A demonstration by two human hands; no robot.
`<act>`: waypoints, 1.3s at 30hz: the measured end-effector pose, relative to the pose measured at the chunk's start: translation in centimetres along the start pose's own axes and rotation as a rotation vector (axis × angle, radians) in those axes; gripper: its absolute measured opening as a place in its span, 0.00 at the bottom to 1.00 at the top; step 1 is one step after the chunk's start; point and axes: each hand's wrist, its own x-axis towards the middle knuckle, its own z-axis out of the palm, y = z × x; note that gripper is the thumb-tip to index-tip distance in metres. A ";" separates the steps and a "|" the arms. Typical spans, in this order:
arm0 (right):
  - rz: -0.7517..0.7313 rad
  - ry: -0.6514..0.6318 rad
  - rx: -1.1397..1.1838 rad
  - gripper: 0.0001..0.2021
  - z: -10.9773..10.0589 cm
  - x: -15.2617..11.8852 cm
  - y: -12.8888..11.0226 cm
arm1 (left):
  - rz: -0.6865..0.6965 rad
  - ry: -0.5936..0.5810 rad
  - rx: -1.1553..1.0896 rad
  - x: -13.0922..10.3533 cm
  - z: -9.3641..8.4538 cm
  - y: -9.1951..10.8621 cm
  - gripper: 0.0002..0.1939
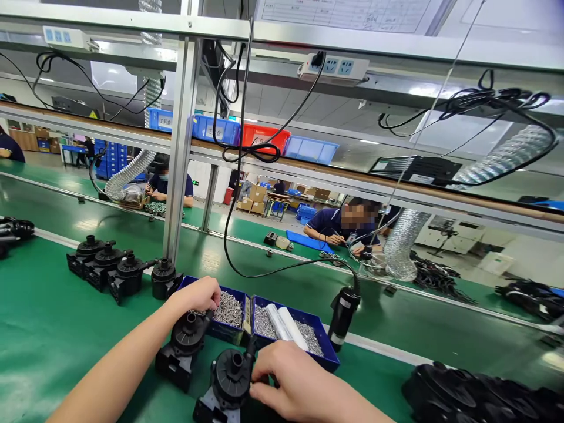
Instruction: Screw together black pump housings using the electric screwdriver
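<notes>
My left hand [203, 295] reaches over a blue bin of small metal screws [229, 309]. Its fingers are curled down and closed together, and their tips are hidden. Just below that wrist stands a black pump-like housing [188, 333] with a round top and a short spout. A second black pump housing [233, 376] stands nearer to me, upright. Against its right side is my right hand [293, 376], thumb and fingers drawn together; whatever lies between them is too small to make out.
Beside the screws, a blue bin [324, 359] holds small metal parts and two white tubes [286, 329]. A black electric screwdriver [343, 317] hangs by its cable. More pump housings [127, 273] stand at left, black parts [467, 390] at right. Co-workers [339, 226] sit beyond the metal post [178, 147].
</notes>
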 end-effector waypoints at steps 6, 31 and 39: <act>0.039 0.235 0.103 0.05 -2.2 1.6 1.1 | 0.005 0.132 -0.210 0.1 -0.8 0.3 0.10; -0.008 0.745 0.415 0.06 -1.2 11.7 4.3 | -0.049 0.216 -1.078 -1.0 -1.5 5.0 0.31; -0.052 0.749 0.497 0.08 -0.6 12.0 4.6 | -0.097 0.218 -1.208 -0.2 -1.1 4.1 0.26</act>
